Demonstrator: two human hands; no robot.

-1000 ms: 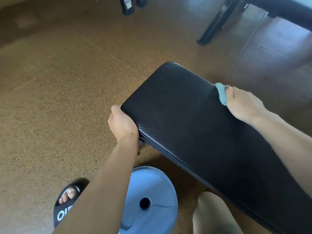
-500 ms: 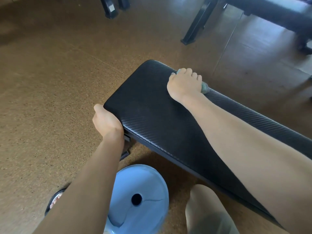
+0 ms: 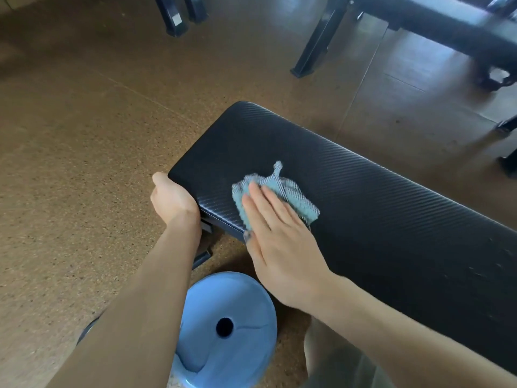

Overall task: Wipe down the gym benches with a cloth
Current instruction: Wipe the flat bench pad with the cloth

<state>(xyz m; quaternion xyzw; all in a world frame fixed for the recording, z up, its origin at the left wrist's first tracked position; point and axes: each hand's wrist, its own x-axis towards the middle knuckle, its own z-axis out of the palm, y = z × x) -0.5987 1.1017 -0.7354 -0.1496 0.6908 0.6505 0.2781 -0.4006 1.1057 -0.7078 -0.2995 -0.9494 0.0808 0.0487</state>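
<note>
Left hand (image 3: 172,198) curled in a grip, arm extended; right hand (image 3: 279,247) flat, fingers straight.

A gym floor: a black padded weight bench (image 3: 377,197) with ribbed vinyl upholstery stands on speckled brown rubber flooring (image 3: 72,152). A pale blue weight plate (image 3: 223,326) with a round centre hole lies flat beside it, while black steel frames (image 3: 316,43) of other equipment stand beyond.

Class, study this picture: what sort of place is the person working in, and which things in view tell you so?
Most likely a gym. A long black padded bench is being wiped with a cloth, a light blue weight plate lies on the speckled floor, and another dark bench frame stands behind.
</note>
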